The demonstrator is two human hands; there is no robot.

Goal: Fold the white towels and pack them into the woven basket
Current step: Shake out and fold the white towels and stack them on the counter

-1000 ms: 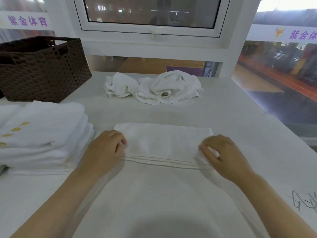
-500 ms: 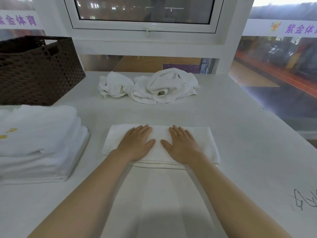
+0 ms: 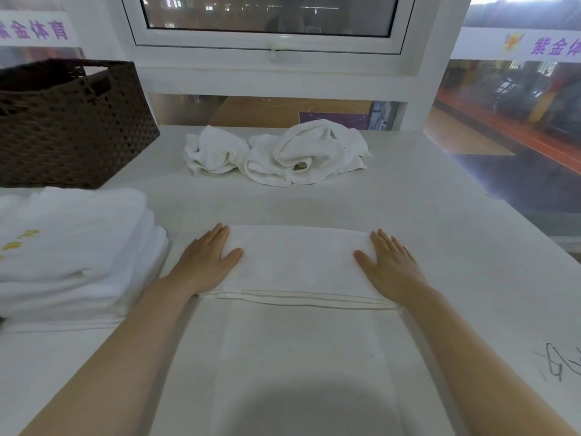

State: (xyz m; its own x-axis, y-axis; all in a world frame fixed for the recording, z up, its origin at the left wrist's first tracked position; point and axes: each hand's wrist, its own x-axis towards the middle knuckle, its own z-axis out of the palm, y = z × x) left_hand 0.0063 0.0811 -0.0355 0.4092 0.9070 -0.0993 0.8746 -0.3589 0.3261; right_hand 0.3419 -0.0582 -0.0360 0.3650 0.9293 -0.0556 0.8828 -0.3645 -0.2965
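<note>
So the white surface (image 3: 440, 215) takes up most of the view, with some black scribbled marks (image 3: 562, 361) near its right edge. Back left on it sits the dark woven basket (image 3: 72, 127), open top, and I can't really see what's inside. Just in front of the basket, at the left edge, there's a stack of folded towels (image 3: 72, 256) with some yellow lettering on the top one.

Right in the middle is the towel being folded (image 3: 298, 259). Its far part is doubled over into a thick band, and the rest runs flat toward the person, with a striped hem line across where the fold ends. Further back, near the window (image 3: 267, 17), two crumpled towels (image 3: 276, 155) lie in a heap touching each other, well apart from the basket.

The left hand (image 3: 207, 262) lies flat on the left end of the folded band, fingers straight and together, holding nothing. The right hand (image 3: 390, 262) does the same on the right end, palm down, fingers relaxed and pressing the cloth.
</note>
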